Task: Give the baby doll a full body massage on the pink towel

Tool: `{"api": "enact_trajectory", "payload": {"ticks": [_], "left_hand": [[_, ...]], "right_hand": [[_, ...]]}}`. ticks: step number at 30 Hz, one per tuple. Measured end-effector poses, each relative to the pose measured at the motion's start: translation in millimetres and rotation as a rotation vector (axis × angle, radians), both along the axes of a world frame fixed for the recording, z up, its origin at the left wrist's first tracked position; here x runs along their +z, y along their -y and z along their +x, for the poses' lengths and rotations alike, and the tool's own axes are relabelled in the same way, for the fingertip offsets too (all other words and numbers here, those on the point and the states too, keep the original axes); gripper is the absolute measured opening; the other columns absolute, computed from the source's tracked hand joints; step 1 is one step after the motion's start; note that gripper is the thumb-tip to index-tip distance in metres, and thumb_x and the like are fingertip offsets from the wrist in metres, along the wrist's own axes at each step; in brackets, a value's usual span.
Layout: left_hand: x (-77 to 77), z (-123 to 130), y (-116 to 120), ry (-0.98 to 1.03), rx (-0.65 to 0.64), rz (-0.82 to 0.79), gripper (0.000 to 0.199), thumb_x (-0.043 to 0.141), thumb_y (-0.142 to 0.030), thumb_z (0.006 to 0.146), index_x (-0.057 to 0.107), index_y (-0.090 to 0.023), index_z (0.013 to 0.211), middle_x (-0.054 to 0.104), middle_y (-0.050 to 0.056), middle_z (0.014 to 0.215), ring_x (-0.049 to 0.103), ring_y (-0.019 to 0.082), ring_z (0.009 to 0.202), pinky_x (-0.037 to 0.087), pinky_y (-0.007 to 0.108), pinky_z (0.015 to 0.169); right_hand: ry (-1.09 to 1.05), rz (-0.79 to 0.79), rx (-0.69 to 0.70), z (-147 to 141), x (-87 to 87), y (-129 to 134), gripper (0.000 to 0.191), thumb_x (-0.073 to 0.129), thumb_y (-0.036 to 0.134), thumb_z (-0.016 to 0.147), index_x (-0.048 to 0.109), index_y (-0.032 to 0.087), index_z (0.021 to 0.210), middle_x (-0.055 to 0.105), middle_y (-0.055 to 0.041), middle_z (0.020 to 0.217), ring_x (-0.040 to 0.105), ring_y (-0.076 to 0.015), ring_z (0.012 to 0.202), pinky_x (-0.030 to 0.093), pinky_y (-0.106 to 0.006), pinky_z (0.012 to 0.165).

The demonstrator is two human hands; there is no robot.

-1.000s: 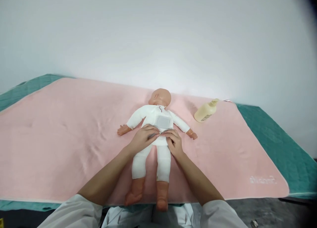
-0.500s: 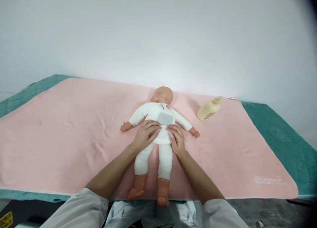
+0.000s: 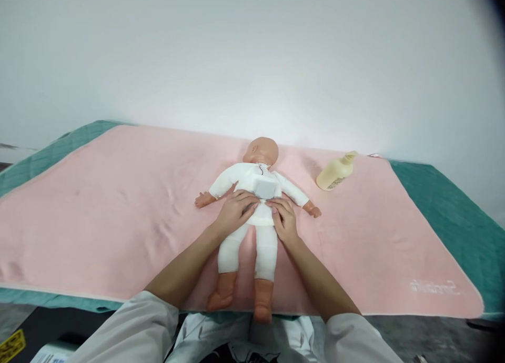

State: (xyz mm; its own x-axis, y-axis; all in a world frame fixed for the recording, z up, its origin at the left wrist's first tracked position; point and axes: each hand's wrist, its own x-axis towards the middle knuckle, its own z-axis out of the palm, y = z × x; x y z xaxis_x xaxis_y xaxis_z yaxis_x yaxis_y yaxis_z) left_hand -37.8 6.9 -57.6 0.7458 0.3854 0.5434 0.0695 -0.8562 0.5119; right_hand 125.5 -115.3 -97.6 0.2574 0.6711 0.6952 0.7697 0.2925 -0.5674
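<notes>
A baby doll [image 3: 265, 215] in a white cloth suit lies face down, its head pointing away from me and its arms spread. On its back is a grey rectangular panel [image 3: 265, 188]. My left hand [image 3: 238, 211] rests on the left side of the doll's lower back, fingers stretched out toward the middle. My right hand [image 3: 284, 217] lies likewise on the right side, its fingertips just below the panel. The two hands' fingertips nearly meet. Neither hand is wrapped round anything.
The doll lies on a pink blanket [image 3: 118, 210] spread over a green quilted cover [image 3: 450, 194]. A pale yellow pump bottle [image 3: 336, 172] lies tilted at the right of the doll's head. Behind the table stands a white wall [image 3: 252, 58].
The whole scene has shifted slightly to the right with a small camera movement. My hands stay in the same place on the doll's lower back.
</notes>
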Motion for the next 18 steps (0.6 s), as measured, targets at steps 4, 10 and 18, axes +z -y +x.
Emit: {"api": "enact_trajectory", "payload": {"ticks": [4,10,18], "left_hand": [[7.2,-2.4,0.5,0.065,-0.035,0.030,0.021,0.048,-0.024,0.097,0.069,-0.019,0.101,0.072,0.005,0.103,0.062,0.019,0.099,0.050,0.039,0.091],[31.0,15.7,-13.0,-0.094,-0.078,0.113,0.025,0.046,-0.029,0.097,0.070,-0.020,0.096,0.070,0.005,0.102,0.061,0.022,0.100,0.047,0.041,0.093],[19.5,23.6,-23.4,-0.048,-0.054,0.279,0.026,0.047,-0.025,0.097,0.072,-0.018,0.102,0.072,0.006,0.112,0.061,0.023,0.111,0.049,0.042,0.099]], "right_hand": [[0.011,0.014,0.003,2.3,6.5,4.7,0.029,0.043,0.023,0.097,0.068,0.024,0.110,0.069,-0.0069,0.111,0.062,-0.0228,0.107,0.047,-0.045,0.098],[-0.060,-0.139,-0.003,15.2,55.1,-21.6,0.030,0.041,0.030,0.098,0.069,0.023,0.095,0.071,-0.0053,0.094,0.065,-0.0225,0.094,0.051,-0.038,0.087],[0.077,-0.067,0.004,24.6,52.1,-39.7,0.029,0.044,0.028,0.097,0.072,0.021,0.099,0.072,-0.0082,0.100,0.064,-0.0232,0.098,0.052,-0.041,0.091]]}}
